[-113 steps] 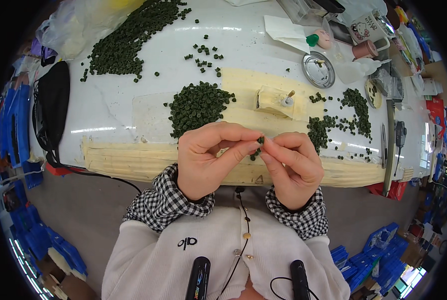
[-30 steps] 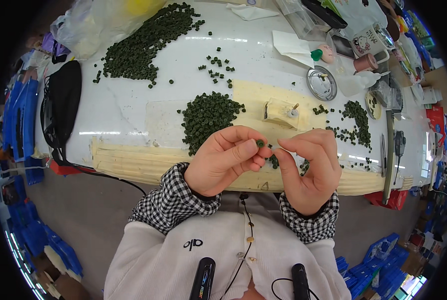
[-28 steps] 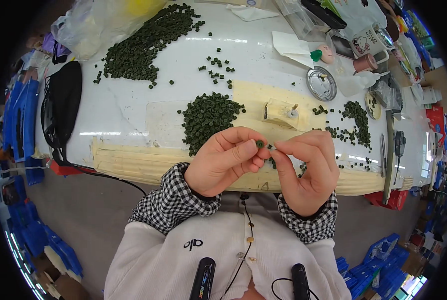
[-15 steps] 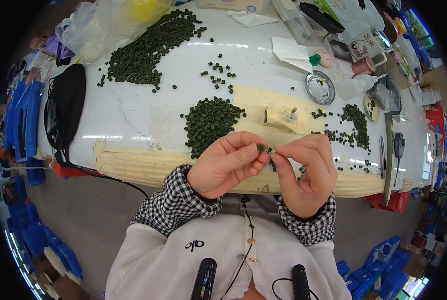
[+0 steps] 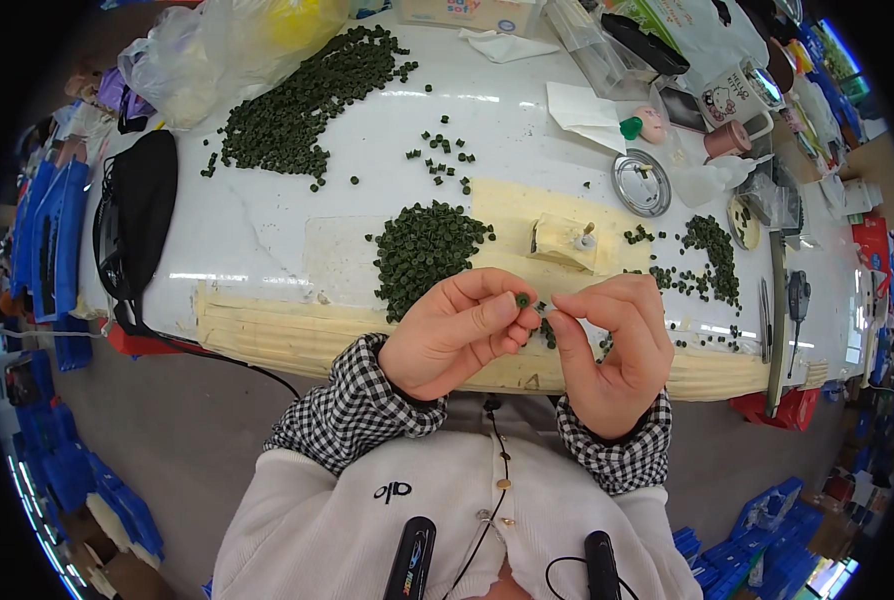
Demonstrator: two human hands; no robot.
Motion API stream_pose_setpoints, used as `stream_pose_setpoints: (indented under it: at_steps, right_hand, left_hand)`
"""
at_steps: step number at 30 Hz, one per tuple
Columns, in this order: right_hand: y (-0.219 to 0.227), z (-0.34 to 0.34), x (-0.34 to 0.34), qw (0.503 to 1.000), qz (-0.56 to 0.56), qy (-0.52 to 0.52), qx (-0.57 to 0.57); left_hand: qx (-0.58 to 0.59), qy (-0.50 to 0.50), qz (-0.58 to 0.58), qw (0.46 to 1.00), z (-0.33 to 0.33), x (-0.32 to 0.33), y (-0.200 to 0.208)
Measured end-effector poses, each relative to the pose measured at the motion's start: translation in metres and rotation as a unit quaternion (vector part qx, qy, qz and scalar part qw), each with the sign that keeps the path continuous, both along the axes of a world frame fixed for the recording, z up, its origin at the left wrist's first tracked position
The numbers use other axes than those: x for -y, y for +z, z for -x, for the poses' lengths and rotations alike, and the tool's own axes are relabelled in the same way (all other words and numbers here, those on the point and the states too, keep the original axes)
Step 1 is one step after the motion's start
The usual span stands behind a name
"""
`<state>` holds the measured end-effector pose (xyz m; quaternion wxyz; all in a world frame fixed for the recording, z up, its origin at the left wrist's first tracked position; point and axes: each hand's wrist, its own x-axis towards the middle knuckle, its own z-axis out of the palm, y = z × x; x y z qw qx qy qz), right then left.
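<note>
Between thumb and index finger, my left hand (image 5: pixel 452 335) pinches a small dark green round plastic piece (image 5: pixel 523 299). Close to its right, my right hand (image 5: pixel 617 345) has thumb and index fingertips pressed together; whatever sits in that pinch is too small to make out. The two sets of fingertips are slightly apart, above the table's front edge. Just beyond my left hand lies a heap of similar green pieces (image 5: pixel 429 250). A pale block with an upright peg (image 5: pixel 565 243) rests on yellowish tape past my fingers.
A larger green heap (image 5: pixel 297 110) lies at the far left, and loose pieces (image 5: pixel 709 255) are scattered at right. A round metal lid (image 5: pixel 642 183), a thread spool (image 5: pixel 727 139), tweezers (image 5: pixel 765 315) and a screwdriver (image 5: pixel 797 305) are on the right. A black mask-like cloth (image 5: pixel 139 215) lies left.
The table has shifted slightly right and down in the picture. Both hands keep nearly the same pose, the left one still pinching the green piece.
</note>
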<state>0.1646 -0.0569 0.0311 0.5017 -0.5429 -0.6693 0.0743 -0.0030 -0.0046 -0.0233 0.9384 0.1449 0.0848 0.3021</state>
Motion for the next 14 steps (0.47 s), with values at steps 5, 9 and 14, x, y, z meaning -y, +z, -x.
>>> stream_pose_setpoints:
  at_steps: [5,9,14]
  right_hand:
    - [-0.0009,-0.0007,0.0001,1.000,0.000,0.004,0.001]
    - [0.0004,0.0016,-0.0001,1.000,0.001,0.012,0.002]
    - [0.0019,0.0035,-0.0018,1.000,-0.001,0.019,0.014]
  left_hand:
    - [0.003,0.002,-0.002,1.000,-0.0007,-0.0004,-0.0004]
    - [-0.004,0.005,-0.005,1.000,-0.0005,0.0002,-0.0020]
    - [-0.002,0.002,-0.010,1.000,-0.0011,0.0002,-0.0023]
